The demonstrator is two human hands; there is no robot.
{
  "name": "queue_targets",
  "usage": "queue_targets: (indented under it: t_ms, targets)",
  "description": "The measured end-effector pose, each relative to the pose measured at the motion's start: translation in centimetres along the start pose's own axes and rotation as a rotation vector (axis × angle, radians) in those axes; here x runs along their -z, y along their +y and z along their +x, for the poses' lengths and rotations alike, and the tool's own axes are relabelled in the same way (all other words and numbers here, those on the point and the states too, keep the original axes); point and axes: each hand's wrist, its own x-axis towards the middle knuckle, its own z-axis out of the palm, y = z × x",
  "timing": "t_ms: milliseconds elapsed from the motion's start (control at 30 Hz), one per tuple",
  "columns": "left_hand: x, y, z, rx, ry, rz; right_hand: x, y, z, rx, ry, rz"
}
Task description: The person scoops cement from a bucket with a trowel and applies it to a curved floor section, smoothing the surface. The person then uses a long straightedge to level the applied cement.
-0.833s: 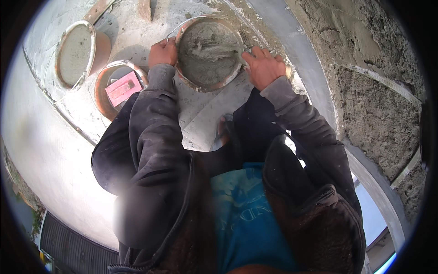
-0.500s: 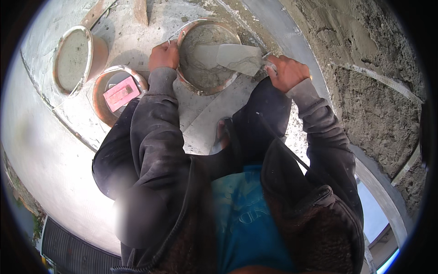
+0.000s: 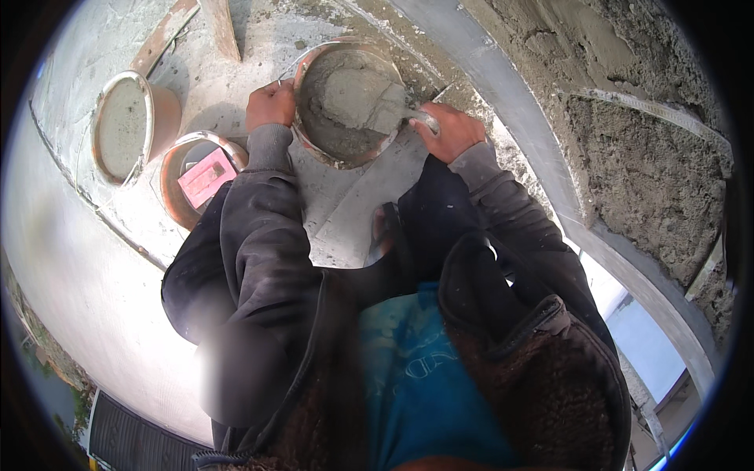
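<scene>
A round bucket of grey mortar (image 3: pixel 338 141) stands in front of me, its contents piled and wet. My left hand (image 3: pixel 272 105) is closed on the bucket's wire handle, beside its left rim. My right hand (image 3: pixel 449 127) is closed round the handle of a trowel (image 3: pixel 378 114), whose mortar-coated blade reaches into the bucket from the right. The blade's outline partly merges with the mortar. Left of these, a pink plastic float (image 3: pixel 206 177) rests in or on another bucket (image 3: pixel 178 212), its lower part hidden by my leg.
A bucket of grey slurry (image 3: pixel 122 129) stands at the left, with wooden boards (image 3: pixel 162 41) behind it. A rough plastered surface (image 3: pixel 644 180) and a curved pale edge (image 3: pixel 510 94) run down the right. My bent legs and sandalled foot (image 3: pixel 382 228) are below.
The trowel has come into view and moved down-left into the mortar. My right hand went outward, then back left. The buckets and my left hand sit slightly lower in view.
</scene>
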Motion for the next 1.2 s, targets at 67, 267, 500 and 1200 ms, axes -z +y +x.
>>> queue_targets:
  t_ms: [67, 267, 500, 1200]
  targets:
    - [0.3, -0.5, 1.4, 0.028, 0.088, 0.058, 4.6, -1.1, -0.3, -0.028, 0.014, 0.015]
    - [2.0, -6.5, 4.9, -0.018, 0.140, 0.009, 18.5, -3.3, 0.2, 0.170, -0.031, 0.312]
    - [0.6, -3.7, 5.4, -0.015, 0.115, 0.134, 25.5, 4.7, 7.6, -0.324, -0.118, 0.523]
    - [1.2, -4.2, 5.8, 0.040, 0.153, 0.095, 9.5, 7.5, 12.4, -0.167, 0.353, -0.465]
